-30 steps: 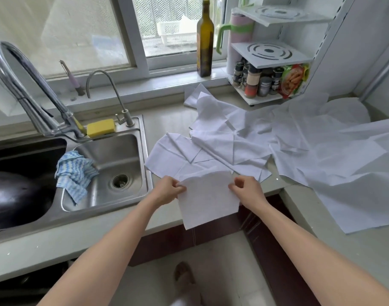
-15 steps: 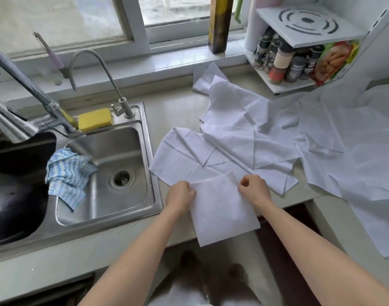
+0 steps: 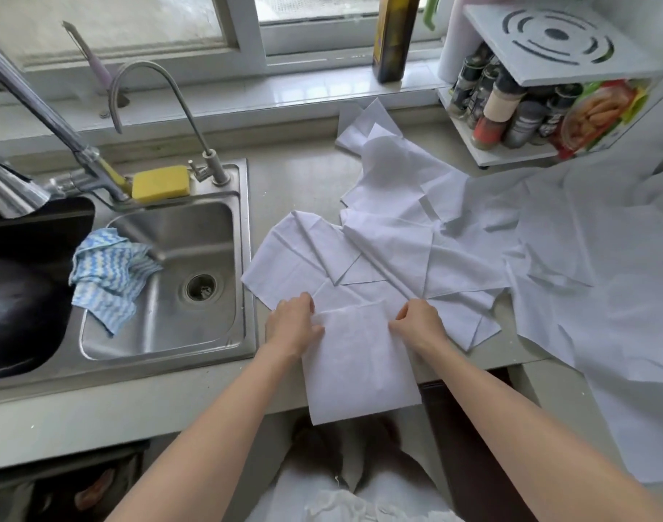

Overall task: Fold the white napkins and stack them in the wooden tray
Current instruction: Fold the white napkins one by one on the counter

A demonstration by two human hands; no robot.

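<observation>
Since a second ago our view has dropped closer to the counter, and the napkin between our hands has stayed at the counter's front edge, its top edge now lower against the pile.

From the head view, taking the sink as our landmark: a yellow sponge sits on its back rim between two taps, and one blue-and-white cloth hangs over its left wall. Right of the sink, a loose pile of napkins spreads over the counter, too overlapped for us to count. Farther right and back stands a white rack with several spice jars on its lower shelf. One dark bottle stands on the windowsill behind the pile. We see no wooden tray.

Our left hand pinches the napkin's top left corner, fingers curled onto it. Our right hand pinches its top right corner the same way. The napkin hangs down from both grips, its upper part over the counter just right of the sink, its lower part past the front edge, touching the pile at the top.
</observation>
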